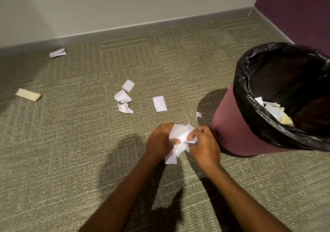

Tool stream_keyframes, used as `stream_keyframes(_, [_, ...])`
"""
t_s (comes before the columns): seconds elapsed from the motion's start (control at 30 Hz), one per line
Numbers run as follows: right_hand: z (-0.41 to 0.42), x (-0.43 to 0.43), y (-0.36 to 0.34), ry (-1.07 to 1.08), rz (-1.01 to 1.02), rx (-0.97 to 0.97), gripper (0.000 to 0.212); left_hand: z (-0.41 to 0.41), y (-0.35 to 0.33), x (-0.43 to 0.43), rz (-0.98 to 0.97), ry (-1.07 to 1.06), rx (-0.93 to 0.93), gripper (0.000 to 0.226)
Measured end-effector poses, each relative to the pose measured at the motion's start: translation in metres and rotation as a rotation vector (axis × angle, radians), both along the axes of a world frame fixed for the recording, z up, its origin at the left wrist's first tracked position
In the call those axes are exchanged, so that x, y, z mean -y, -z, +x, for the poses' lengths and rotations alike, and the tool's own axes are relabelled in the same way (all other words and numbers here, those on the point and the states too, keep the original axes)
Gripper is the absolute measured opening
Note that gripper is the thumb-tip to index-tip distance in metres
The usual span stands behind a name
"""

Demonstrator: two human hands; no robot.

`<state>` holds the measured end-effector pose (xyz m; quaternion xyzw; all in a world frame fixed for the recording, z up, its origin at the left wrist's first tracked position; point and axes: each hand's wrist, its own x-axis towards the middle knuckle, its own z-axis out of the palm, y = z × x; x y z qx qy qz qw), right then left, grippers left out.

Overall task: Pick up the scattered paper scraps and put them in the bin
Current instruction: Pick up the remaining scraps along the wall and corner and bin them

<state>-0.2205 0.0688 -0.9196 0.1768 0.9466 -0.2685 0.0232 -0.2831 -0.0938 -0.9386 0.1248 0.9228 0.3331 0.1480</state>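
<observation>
So mid-gather: left hand (160,139) and right hand (203,142) both closed round wad of white scraps (179,136), low over carpet (71,160) beside lined bin (230,124). Next, probably: lift, drop in bin. Loose scraps (159,103) left mid-floor, some toward wall.

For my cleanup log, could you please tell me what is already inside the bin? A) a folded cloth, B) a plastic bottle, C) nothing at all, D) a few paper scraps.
D: pale paper scraps lie in the bottom of the black liner of the bin.
</observation>
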Motion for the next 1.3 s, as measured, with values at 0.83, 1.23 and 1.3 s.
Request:
stream_keyframes(0.83, [-0.040,-0.003,0.007,-0.027,-0.175,-0.024,0.013,0.041,-0.011,0.038,0.394,-0.569,0.148,0.032])
stream_keyframes(1.23, [0.041,0.037,-0.044,0.289,-0.960,-0.021,0.017,0.074,-0.045,0.034,0.816,-0.658,0.492,0.024])
stream_keyframes(1.3, [0.042,0.040,-0.066,0.284,-1.031,-0.070,0.012,0.073,-0.059,0.033,0.748,-0.648,0.410,0.028])
